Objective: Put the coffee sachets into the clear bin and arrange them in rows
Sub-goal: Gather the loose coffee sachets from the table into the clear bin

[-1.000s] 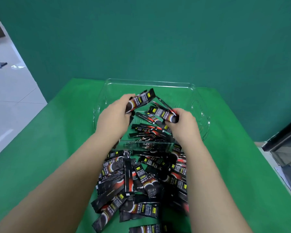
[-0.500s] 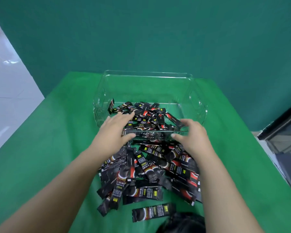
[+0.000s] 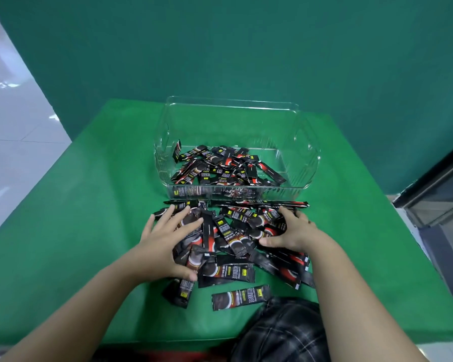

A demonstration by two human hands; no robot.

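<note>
One clear plastic rectangular bin point(image 3: 305, 152) stands on the green cloth-covered tabletop point(image 3: 89, 205), and a loose, unsorted heap of black-and-red coffee sachets point(image 3: 220, 168) lies on its floor, too overlapped to count and not in rows. A second, larger pile of the same sachets point(image 3: 236, 236) sprawls on the tabletop just in front of the bin's near wall, again too tangled to count; one single sachet point(image 3: 241, 297) lies apart at the near edge of the pile. Two bare hands are on this pile. The left hand point(image 3: 165, 241) rests on its left side, grip apart, fingers spread flat over the sachets. The right hand point(image 3: 293, 231) is on its right side, fingers curled down onto the sachets, thumb stretched toward the centre; whether that grip has closed on any sachet cannot be told.
</note>
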